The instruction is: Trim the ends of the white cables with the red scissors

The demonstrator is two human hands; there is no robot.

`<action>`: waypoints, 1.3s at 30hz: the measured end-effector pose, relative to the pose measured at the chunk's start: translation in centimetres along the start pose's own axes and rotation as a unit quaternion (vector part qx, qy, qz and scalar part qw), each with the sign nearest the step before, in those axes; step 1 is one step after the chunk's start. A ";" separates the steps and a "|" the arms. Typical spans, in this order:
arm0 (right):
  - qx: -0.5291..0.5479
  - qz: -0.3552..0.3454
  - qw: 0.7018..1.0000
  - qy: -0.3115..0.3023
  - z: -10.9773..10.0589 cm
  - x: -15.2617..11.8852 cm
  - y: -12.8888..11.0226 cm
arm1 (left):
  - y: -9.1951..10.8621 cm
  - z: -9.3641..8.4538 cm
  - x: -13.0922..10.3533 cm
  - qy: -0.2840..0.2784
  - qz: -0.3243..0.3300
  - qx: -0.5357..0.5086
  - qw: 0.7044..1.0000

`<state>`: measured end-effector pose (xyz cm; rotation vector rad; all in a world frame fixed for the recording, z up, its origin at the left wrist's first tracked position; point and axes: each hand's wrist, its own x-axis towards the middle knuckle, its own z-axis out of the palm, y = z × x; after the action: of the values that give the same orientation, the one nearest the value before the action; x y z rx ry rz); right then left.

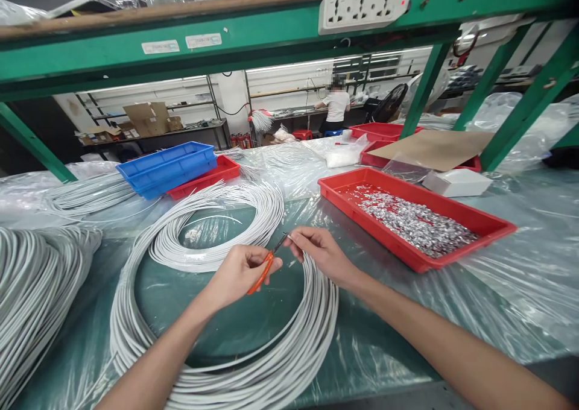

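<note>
My left hand (242,271) is closed around a small orange-handled tool (265,271) with narrow dark tips. Whether it is scissors or pliers, I cannot tell. Those tips reach the fingertips of my right hand (316,250), which pinch what looks like the end of a white cable, mostly hidden by the fingers. Below both hands lies a large coil of white cable (316,313), its right side running up under my right hand. A smaller coil (266,211) overlaps its far side.
A red tray (488,224) with many small shiny metal pieces stands at right, near a white box (456,182). A blue tray (167,166) rests partly over a red one (226,169). More cable (36,295) fills the left. A green shelf frame (262,42) crosses overhead; a person (336,105) is far behind.
</note>
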<state>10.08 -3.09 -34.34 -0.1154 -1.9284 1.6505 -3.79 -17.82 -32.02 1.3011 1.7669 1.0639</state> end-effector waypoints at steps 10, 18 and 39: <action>-0.101 -0.038 0.994 0.021 -0.2 -0.3 -0.7 | -0.2 -0.3 -0.1 -0.020 -0.003 -0.003 1.000; -0.305 -0.176 0.930 0.108 0.5 -1.2 -0.5 | 0.4 -0.1 -0.3 -0.025 -0.018 -0.008 0.999; -0.269 -0.129 0.950 0.088 2.5 -2.2 -0.4 | 0.3 0.3 -0.1 0.117 0.048 -0.102 0.987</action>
<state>10.80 -6.28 -34.88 -0.2072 -2.1003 0.8872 -3.36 -17.81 -31.84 1.1823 1.7207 1.4619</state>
